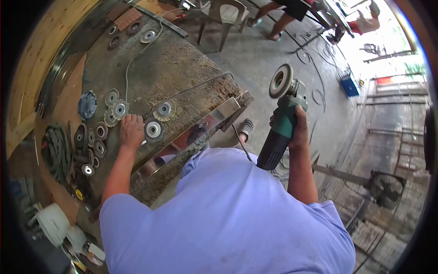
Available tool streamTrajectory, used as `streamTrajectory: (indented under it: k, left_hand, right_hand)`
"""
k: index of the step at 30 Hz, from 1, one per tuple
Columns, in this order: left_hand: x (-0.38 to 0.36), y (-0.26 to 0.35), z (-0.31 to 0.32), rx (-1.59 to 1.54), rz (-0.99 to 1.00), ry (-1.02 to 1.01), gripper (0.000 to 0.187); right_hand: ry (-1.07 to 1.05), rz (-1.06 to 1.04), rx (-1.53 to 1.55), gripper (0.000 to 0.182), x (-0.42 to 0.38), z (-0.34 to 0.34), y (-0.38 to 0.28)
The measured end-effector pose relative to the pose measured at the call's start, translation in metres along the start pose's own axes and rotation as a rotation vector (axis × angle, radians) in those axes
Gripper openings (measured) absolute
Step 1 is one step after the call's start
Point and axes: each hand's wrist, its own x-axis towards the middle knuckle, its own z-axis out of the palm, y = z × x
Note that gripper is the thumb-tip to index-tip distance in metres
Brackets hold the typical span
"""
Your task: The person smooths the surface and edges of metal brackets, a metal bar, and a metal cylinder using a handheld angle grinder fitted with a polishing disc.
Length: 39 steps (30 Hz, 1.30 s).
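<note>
My right hand [299,125] grips a green and black angle grinder [283,121], raised beside the bench. A round disc [280,81] is fitted at the grinder's upper end. My left hand [132,131] rests low over the workbench with its fingers curled down and close together. What lies under those fingers is hidden. Just beyond them is a disc with a pale centre [119,109]. A dark disc with a silver hub [153,130] lies to the right of that hand, and a brass-coloured wire wheel [164,111] sits a little farther off.
Several grinding discs [99,131] and a dark bundled strap or cloth [57,148] lie on the bench's left. A grey cord [127,77] crosses the worktop. A plastic chair [223,13] and other people [285,16] are beyond. Cables and a blue box [349,85] lie on the floor.
</note>
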Motion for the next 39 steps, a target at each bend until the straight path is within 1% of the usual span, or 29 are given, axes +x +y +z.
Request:
streamTrajectory:
  k: [3,6,9,11,13,15,17,18,20,23,24,27,28,30,31,33,35,36,37,38,39]
  left_hand:
    - [0.003,-0.015,0.012,-0.082,0.104,0.102,0.024]
    - [0.005,-0.012,0.028,-0.086,-0.139,0.014,0.028]
    - [0.026,0.007,0.013,-0.173,-0.258,-0.082,0.033]
    - [0.025,0.004,0.024,-0.142,-0.191,0.123,0.042]
    - [0.023,0.0,0.017,-0.208,-0.19,0.022,0.049]
    - [0.021,-0.008,0.009,-0.261,-0.144,-0.052,0.049]
    - [0.018,-0.01,0.012,-0.27,-0.148,-0.058,0.049]
    - [0.018,-0.011,0.009,-0.259,-0.148,-0.095,0.05]
    - [0.023,-0.01,0.0,-0.259,-0.134,-0.153,0.052]
    - [0.018,-0.019,0.0,-0.395,-0.125,0.058,0.05]
    - [0.012,-0.029,0.005,-0.46,-0.098,0.262,0.047]
    - [-0.034,-0.071,-0.041,-0.639,-0.475,0.02,0.046]
    - [-0.059,-0.086,-0.045,-0.677,-0.623,-0.087,0.048]
    - [-0.107,-0.107,-0.06,-0.596,-0.74,-0.42,0.051]
    - [-0.129,-0.107,-0.061,-0.573,-0.723,-0.403,0.051]
    - [-0.168,-0.091,-0.042,-0.546,-0.683,-0.364,0.052]
    - [-0.177,-0.075,-0.016,-0.519,-0.74,-0.403,0.053]
    - [-0.173,-0.067,-0.006,-0.511,-0.749,-0.414,0.053]
    - [-0.175,-0.062,0.001,-0.589,-0.733,-0.339,0.052]
    - [-0.177,-0.063,0.008,-0.669,-0.707,-0.255,0.05]
    - [-0.166,-0.065,0.013,-0.743,-0.687,-0.177,0.049]
  right_hand:
    - [0.067,-0.037,0.05,0.066,-0.026,0.012,0.01]
    - [0.064,-0.072,0.118,0.063,-0.044,0.018,0.021]
    - [0.099,-0.089,0.107,0.061,-0.055,0.028,0.032]
    - [0.114,-0.097,0.081,0.062,-0.062,0.035,0.037]
    - [0.1,-0.111,0.064,0.062,-0.063,0.043,0.045]
    - [0.096,-0.103,0.063,0.063,-0.064,0.05,0.05]
    - [0.063,-0.089,0.052,0.062,-0.063,0.063,0.049]
    - [0.04,-0.071,0.07,0.063,-0.061,0.07,0.049]
    - [0.022,-0.06,-0.017,0.064,-0.055,0.079,0.051]
    - [-0.009,-0.042,-0.085,0.066,-0.045,0.084,0.048]
    - [-0.024,-0.024,-0.089,0.067,-0.043,0.085,0.048]
    - [-0.039,-0.025,-0.135,0.07,-0.041,0.088,0.043]
    - [-0.041,-0.022,-0.133,0.072,-0.038,0.084,0.043]
    - [-0.082,-0.019,-0.113,0.07,-0.035,0.085,0.04]
    - [-0.1,-0.026,-0.106,0.069,-0.033,0.086,0.04]
    - [-0.11,0.005,-0.082,0.069,-0.024,0.092,0.042]
    - [-0.134,0.018,-0.076,0.068,-0.015,0.095,0.045]
    - [-0.114,0.057,-0.117,0.067,-0.008,0.088,0.049]
    - [-0.145,0.03,-0.157,0.066,-0.004,0.089,0.051]
    - [-0.126,0.028,-0.241,0.061,-0.004,0.099,0.046]
    - [-0.074,-0.039,-0.359,0.062,-0.01,0.126,0.037]
